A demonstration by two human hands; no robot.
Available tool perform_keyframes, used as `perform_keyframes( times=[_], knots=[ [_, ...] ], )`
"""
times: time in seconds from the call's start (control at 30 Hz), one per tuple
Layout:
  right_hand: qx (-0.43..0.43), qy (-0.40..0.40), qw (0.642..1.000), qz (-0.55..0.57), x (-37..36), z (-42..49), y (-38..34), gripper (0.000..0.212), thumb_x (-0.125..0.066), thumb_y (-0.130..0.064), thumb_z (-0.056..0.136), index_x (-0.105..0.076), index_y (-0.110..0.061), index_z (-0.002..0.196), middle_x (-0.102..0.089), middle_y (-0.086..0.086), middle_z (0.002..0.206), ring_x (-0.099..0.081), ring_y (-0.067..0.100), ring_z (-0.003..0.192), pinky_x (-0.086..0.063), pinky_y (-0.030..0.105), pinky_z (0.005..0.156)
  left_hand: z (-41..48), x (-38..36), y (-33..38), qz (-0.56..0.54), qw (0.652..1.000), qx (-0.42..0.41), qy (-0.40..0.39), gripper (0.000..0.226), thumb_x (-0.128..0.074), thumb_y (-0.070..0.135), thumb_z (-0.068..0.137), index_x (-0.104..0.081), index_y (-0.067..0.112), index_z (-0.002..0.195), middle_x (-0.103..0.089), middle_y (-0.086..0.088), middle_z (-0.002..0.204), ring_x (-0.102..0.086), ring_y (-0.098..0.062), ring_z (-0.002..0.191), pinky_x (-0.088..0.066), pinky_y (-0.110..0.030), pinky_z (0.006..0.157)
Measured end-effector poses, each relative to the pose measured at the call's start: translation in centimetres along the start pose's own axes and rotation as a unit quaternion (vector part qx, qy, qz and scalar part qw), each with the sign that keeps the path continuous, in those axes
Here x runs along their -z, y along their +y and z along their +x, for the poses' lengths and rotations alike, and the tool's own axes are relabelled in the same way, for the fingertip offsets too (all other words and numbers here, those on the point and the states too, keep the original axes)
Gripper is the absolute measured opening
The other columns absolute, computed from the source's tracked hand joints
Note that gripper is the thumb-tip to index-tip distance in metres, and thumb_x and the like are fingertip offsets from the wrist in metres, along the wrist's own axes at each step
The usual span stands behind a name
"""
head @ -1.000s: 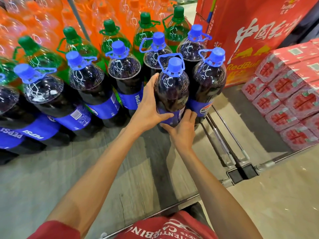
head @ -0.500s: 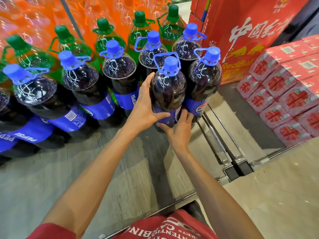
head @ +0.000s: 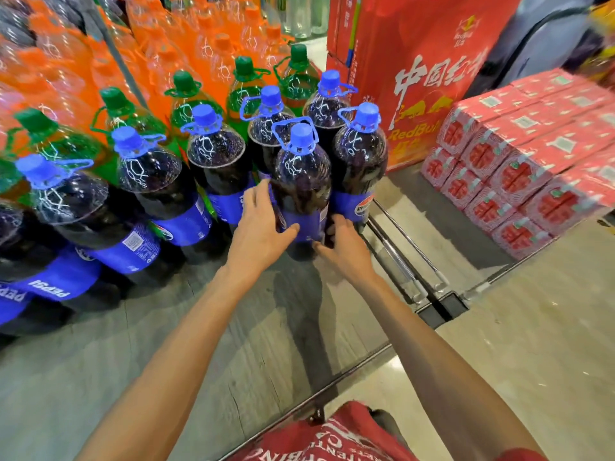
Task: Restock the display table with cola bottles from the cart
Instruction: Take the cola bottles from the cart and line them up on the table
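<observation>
A big cola bottle (head: 304, 181) with a blue cap and blue label stands upright on the grey wood-grain display table (head: 159, 367), at the front of a cluster of like bottles. My left hand (head: 258, 231) holds its left side, fingers round the back and thumb across the label. My right hand (head: 346, 249) grips its lower right side, fingers tucked between it and the neighbouring cola bottle (head: 361, 161). A row of several more cola bottles (head: 149, 191) runs off to the left.
Green-capped bottles (head: 186, 101) and orange soda bottles (head: 206, 34) fill the table behind the cola. A tall red carton (head: 416, 71) stands right of the cluster. Stacked red apple-print boxes (head: 519, 168) sit on the floor at right. A metal frame (head: 409, 277) runs along the table's right edge.
Both hands stay on the same bottle, which stands in the same spot. My left hand has slid a little lower, down to the label.
</observation>
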State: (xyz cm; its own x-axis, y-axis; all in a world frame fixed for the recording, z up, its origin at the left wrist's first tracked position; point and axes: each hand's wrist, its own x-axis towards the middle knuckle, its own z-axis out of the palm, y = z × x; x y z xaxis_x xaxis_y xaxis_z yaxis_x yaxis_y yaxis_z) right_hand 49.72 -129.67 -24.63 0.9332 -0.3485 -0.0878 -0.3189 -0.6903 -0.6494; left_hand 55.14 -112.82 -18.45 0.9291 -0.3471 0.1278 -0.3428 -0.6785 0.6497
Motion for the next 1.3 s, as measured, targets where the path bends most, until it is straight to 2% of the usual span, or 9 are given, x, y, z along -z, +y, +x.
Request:
perform_keyframes(
  times=[0.1, 0.2, 0.37, 0.53, 0.63, 0.77, 0.97, 1.07, 1.3],
  knots=[
    [-0.001, -0.076, 0.996, -0.052, 1.6, -1.1, 1.3, 0.074, -0.073, -0.039, 0.088, -0.039, -0.012, 0.148, -0.052, 0.014, 0.136, -0.054, 0.033, 0.125, -0.048, 0.044, 0.098, -2.5, -0.3, -0.2, 0.104, 0.994, -0.005, -0.045, 0.068, -0.074, 0.034, 0.086, -0.039, 0.01, 0.139, -0.036, -0.012, 0.135, -0.049, -0.041, 0.122, -0.051, -0.054, 0.089],
    [-0.015, -0.097, 0.991, -0.087, 3.3, -2.7, 3.2, 0.074, -0.071, -0.043, 0.088, -0.041, -0.013, 0.149, -0.05, 0.013, 0.142, -0.051, 0.03, 0.128, -0.047, 0.042, 0.101, -4.0, -0.9, 0.6, 0.202, 0.97, -0.012, -0.138, 0.055, -0.065, 0.043, 0.092, -0.044, 0.02, 0.137, -0.043, -0.007, 0.133, -0.051, -0.034, 0.121, -0.05, -0.047, 0.082],
    [-0.069, -0.112, 0.977, -0.168, 7.4, -7.1, 6.7, 0.078, -0.069, -0.044, 0.091, -0.034, -0.015, 0.154, -0.048, 0.015, 0.142, -0.048, 0.033, 0.127, -0.045, 0.04, 0.097, -3.3, -2.3, 5.0, 0.297, 0.926, -0.088, -0.216, 0.057, -0.06, 0.049, 0.093, -0.043, 0.018, 0.138, -0.048, -0.009, 0.133, -0.049, -0.035, 0.124, -0.048, -0.048, 0.092],
    [-0.172, -0.072, 0.961, -0.205, 11.6, -14.4, 10.4, 0.059, -0.065, -0.05, 0.092, -0.051, -0.014, 0.136, -0.051, 0.015, 0.133, -0.051, 0.035, 0.121, -0.048, 0.043, 0.093, -4.9, -5.4, 12.0, 0.354, 0.874, -0.212, -0.256, 0.059, -0.059, 0.047, 0.094, -0.042, 0.017, 0.142, -0.047, -0.012, 0.136, -0.047, -0.036, 0.127, -0.045, -0.049, 0.097],
    [-0.234, -0.029, 0.95, -0.207, 14.2, -20.3, 12.1, 0.062, -0.062, -0.053, 0.092, -0.048, -0.015, 0.139, -0.05, 0.016, 0.137, -0.05, 0.037, 0.124, -0.05, 0.046, 0.098, -7.1, -7.6, 16.1, 0.363, 0.837, -0.3, -0.278, 0.057, -0.058, 0.048, 0.094, -0.046, 0.017, 0.139, -0.05, -0.012, 0.137, -0.049, -0.037, 0.128, -0.045, -0.049, 0.098],
    [-0.319, 0.011, 0.925, -0.207, 17.2, -29.5, 13.3, 0.069, -0.063, -0.049, 0.094, -0.041, -0.014, 0.149, -0.043, 0.017, 0.146, -0.044, 0.038, 0.133, -0.043, 0.049, 0.107, -11.4, -10.1, 21.1, 0.355, 0.794, -0.385, -0.309, 0.061, -0.06, 0.055, 0.092, -0.047, 0.017, 0.138, -0.053, -0.012, 0.132, -0.052, -0.036, 0.123, -0.046, -0.048, 0.095],
    [-0.453, 0.046, 0.87, -0.189, 18.8, -44.0, 13.8, 0.066, -0.064, -0.049, 0.094, -0.043, -0.017, 0.149, -0.038, 0.013, 0.152, -0.038, 0.035, 0.139, -0.038, 0.046, 0.107, -20.8, -11.6, 27.5, 0.32, 0.723, -0.504, -0.348, 0.058, -0.06, 0.052, 0.094, -0.045, 0.019, 0.139, -0.052, -0.013, 0.135, -0.053, -0.036, 0.124, -0.046, -0.048, 0.097],
    [-0.505, 0.071, 0.842, -0.174, 18.4, -51.2, 13.3, 0.065, -0.065, -0.047, 0.094, -0.045, -0.016, 0.147, -0.04, 0.013, 0.15, -0.04, 0.035, 0.137, -0.038, 0.045, 0.106, -26.9, -11.9, 30.4, 0.334, 0.684, -0.547, -0.348, 0.063, -0.058, 0.052, 0.096, -0.039, 0.019, 0.146, -0.048, -0.012, 0.142, -0.05, -0.036, 0.128, -0.045, -0.049, 0.099],
    [-0.618, 0.093, 0.773, -0.11, 16.3, -67.3, 10.9, 0.067, -0.064, -0.046, 0.095, -0.04, -0.018, 0.151, -0.04, 0.011, 0.15, -0.041, 0.033, 0.137, -0.04, 0.043, 0.105, -41.6, -12.9, 35.3, 0.313, 0.596, -0.66, -0.334, 0.063, -0.057, 0.054, 0.096, -0.039, 0.021, 0.147, -0.049, -0.009, 0.139, -0.051, -0.033, 0.126, -0.044, -0.045, 0.099]
  ],
)
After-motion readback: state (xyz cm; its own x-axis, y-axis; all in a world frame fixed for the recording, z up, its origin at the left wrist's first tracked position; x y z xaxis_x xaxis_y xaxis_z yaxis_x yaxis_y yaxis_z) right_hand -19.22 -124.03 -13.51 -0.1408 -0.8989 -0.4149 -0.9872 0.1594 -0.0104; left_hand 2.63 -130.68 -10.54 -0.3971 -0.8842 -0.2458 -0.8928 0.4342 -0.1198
